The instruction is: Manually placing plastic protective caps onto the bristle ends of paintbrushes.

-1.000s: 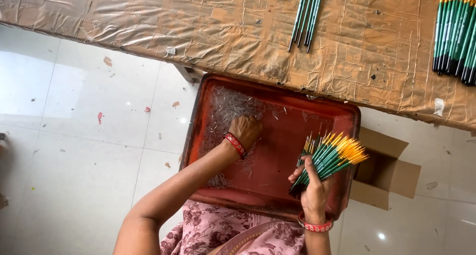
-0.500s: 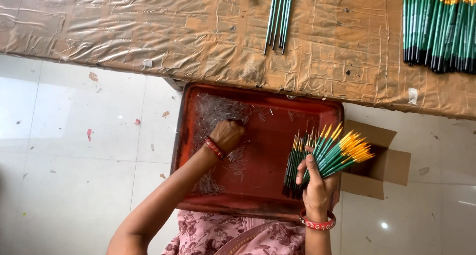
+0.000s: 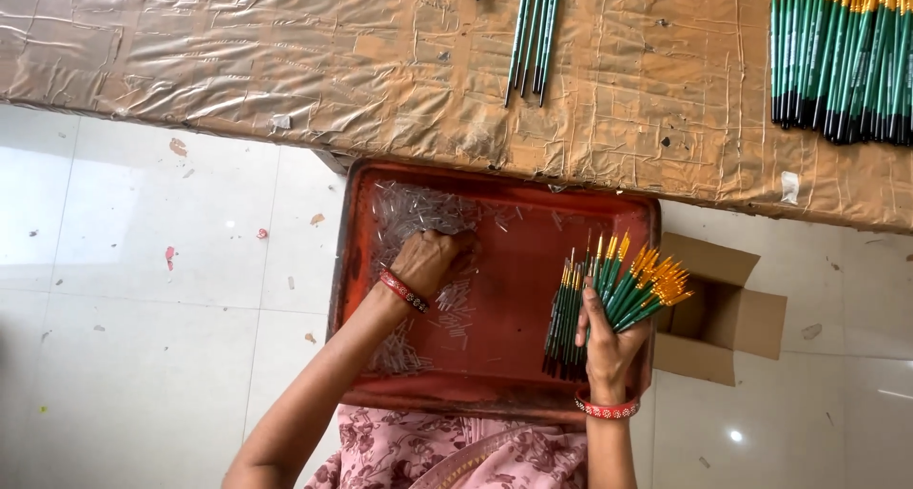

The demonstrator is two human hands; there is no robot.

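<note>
- Your right hand (image 3: 609,342) is closed around a fanned bunch of green brushes (image 3: 623,294), fingers wrapped about the lower part of the handles, over the right half of the red tray (image 3: 495,394) on your lap.
- That bunch runs along a line from about 7 o'clock to 1 o'clock: the yellow-orange tips splay out toward 1 and 2 o'clock, and the dark ends point down toward 7 o'clock.
- Just left of your fist, a second lot of brushes (image 3: 563,322) rests in the tray, nearly upright in the picture, tips toward 12 o'clock.
- Your left hand (image 3: 428,261) is curled, knuckles up, in the heap of small clear tubes (image 3: 418,213) at the tray's 10 o'clock corner; whether the fingers have pinched any, I cannot tell.
- Judging by what lies about, a good share is done: a long row of brushes (image 3: 842,56) lies side by side on the wrapped table (image 3: 285,61) at 2 o'clock, and a few more (image 3: 533,32) at 12 o'clock.
- What is left looks like the bunch in your fist, the lot in the tray and the many loose tubes.
- An open cardboard box (image 3: 732,308) sits on the floor at 3 o'clock of the tray.
</note>
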